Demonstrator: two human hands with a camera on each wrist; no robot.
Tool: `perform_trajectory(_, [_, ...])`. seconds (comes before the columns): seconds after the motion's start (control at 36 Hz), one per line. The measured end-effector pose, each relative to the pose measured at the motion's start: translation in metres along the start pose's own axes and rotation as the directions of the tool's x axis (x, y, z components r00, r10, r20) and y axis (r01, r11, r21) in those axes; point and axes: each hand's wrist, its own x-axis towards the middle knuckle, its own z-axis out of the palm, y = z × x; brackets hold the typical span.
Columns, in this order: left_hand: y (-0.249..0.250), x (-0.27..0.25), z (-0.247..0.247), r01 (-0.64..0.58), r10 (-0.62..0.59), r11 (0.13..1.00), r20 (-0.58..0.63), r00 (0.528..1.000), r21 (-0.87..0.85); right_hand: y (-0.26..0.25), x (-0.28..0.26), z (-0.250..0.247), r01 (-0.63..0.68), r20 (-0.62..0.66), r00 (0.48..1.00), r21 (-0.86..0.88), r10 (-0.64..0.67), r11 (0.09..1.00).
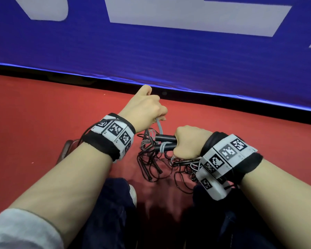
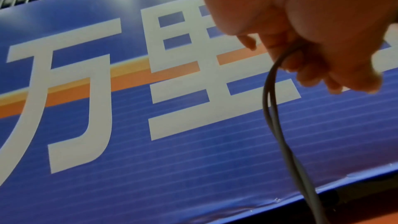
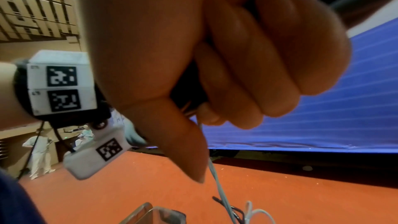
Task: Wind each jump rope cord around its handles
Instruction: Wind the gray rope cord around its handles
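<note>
Grey cord (image 1: 158, 126) is pinched in the curled fingers of the left hand (image 1: 145, 106), raised at centre-left. Two black handles (image 1: 164, 141), a few turns wound on, are gripped by the right hand (image 1: 190, 141). Tangled ropes (image 1: 156, 168) lie nearer on red floor (image 1: 34, 108).

Red floor (image 1: 43, 108); blue banner (image 1: 151, 51) with white lettering along black base.

Both forearms are showing bare. A black wristband (image 1: 104, 142) carrying white blocks printed with black square codes is sitting just behind the left hand (image 1: 144, 106), a thin black cable looping off it; a matching band (image 1: 228, 159) is wrapping behind the right hand (image 1: 190, 141). A grey sleeve (image 1: 22, 230) is bunching far up the left arm, and dark blue trousers (image 1: 106, 212) are covering the legs below the hands.
</note>
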Motion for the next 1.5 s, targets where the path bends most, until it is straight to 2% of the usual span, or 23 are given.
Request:
perform_trajectory(0.17, [0.012,0.009,-0.012,0.003,-0.011,0.991,0.062,0.998,0.133,0.01,0.012,0.006,-0.148,-0.138,0.978,0.061,0.155,0.987])
perform_trajectory(0.31, [0.023,0.009,-0.009,0.079,-0.077,0.996,0.056,0.995,-0.031,0.024,0.021,-0.004,-0.251,-0.224,0.932,0.168,0.284,0.953])
perform_trajectory(0.36, [0.035,0.012,-0.007,0.196,-0.183,0.973,0.107,0.977,-0.123,0.028,0.024,-0.006,-0.271,-0.233,0.922,0.188,0.311,0.944])
perform_trajectory(0.42, [0.043,0.015,-0.006,0.327,-0.291,0.909,0.168,0.942,-0.259,0.029,0.026,-0.008,-0.281,-0.243,0.914,0.202,0.326,0.938])
perform_trajectory(0.53, [0.039,0.02,-0.003,0.458,-0.442,0.766,0.148,0.885,-0.452,0.031,0.026,-0.015,-0.285,-0.302,0.888,0.226,0.345,0.932])
perform_trajectory(0.61, [0.04,0.023,-0.002,0.568,-0.46,0.584,0.341,0.82,-0.58,0.035,0.025,-0.019,-0.283,-0.332,0.875,0.239,0.352,0.929])
perform_trajectory(0.67, [0.041,0.022,-0.003,0.579,-0.425,0.419,0.412,0.806,-0.699,0.038,0.023,-0.021,-0.283,-0.349,0.865,0.251,0.36,0.925])
perform_trajectory(0.72, [0.04,0.021,-0.003,0.551,-0.431,0.274,0.412,0.803,-0.789,0.04,0.022,-0.023,-0.279,-0.359,0.858,0.273,0.366,0.921])
perform_trajectory(0.81, [0.041,0.023,-0.001,0.485,-0.476,0.15,0.366,0.799,-0.862,0.042,0.022,-0.025,-0.275,-0.366,0.852,0.295,0.374,0.915])
perform_trajectory(0.83, [0.043,0.024,0.0,0.471,-0.484,0.152,0.35,0.802,-0.869,0.042,0.023,-0.025,-0.277,-0.358,0.853,0.308,0.38,0.91])
perform_trajectory(0.86, [0.046,0.025,0.0,0.471,-0.495,0.209,0.323,0.807,-0.857,0.042,0.024,-0.025,-0.28,-0.344,0.855,0.323,0.388,0.904])
perform_trajectory(0.92, [0.052,0.027,0.003,0.477,-0.517,0.438,0.22,0.827,-0.762,0.042,0.026,-0.024,-0.28,-0.313,0.864,0.35,0.394,0.894])
perform_trajectory(0.97, [0.056,0.025,0.004,0.489,-0.503,0.671,0.143,0.852,-0.558,0.043,0.027,-0.023,-0.273,-0.289,0.872,0.383,0.395,0.883])
perform_trajectory(1.0, [0.057,0.024,0.003,0.484,-0.48,0.764,0.125,0.868,-0.426,0.043,0.027,-0.023,-0.272,-0.278,0.874,0.4,0.399,0.875])
perform_trajectory(1.06, [0.061,0.025,0.002,0.439,-0.427,0.879,0.102,0.899,-0.186,0.044,0.027,-0.023,-0.278,-0.257,0.875,0.429,0.411,0.859])
perform_trajectory(1.14, [0.066,0.026,-0.001,0.397,-0.395,0.918,0.127,0.91,0.013,0.045,0.027,-0.024,-0.276,-0.204,0.883,0.5,0.422,0.821])
perform_trajectory(1.25, [0.072,0.024,-0.009,0.407,-0.416,0.909,0.166,0.894,0.088,0.044,0.027,-0.026,-0.275,-0.167,0.884,0.57,0.436,0.775])
perform_trajectory(1.42, [0.076,0.022,-0.011,0.405,-0.403,0.914,0.089,0.911,-0.014,0.043,0.026,-0.029,-0.273,-0.102,0.891,0.658,0.442,0.702])
perform_trajectory(1.5, [0.074,0.024,-0.006,0.42,-0.421,0.905,-0.01,0.907,-0.07,0.044,0.022,-0.03,-0.275,-0.035,0.909,0.698,0.415,0.661])
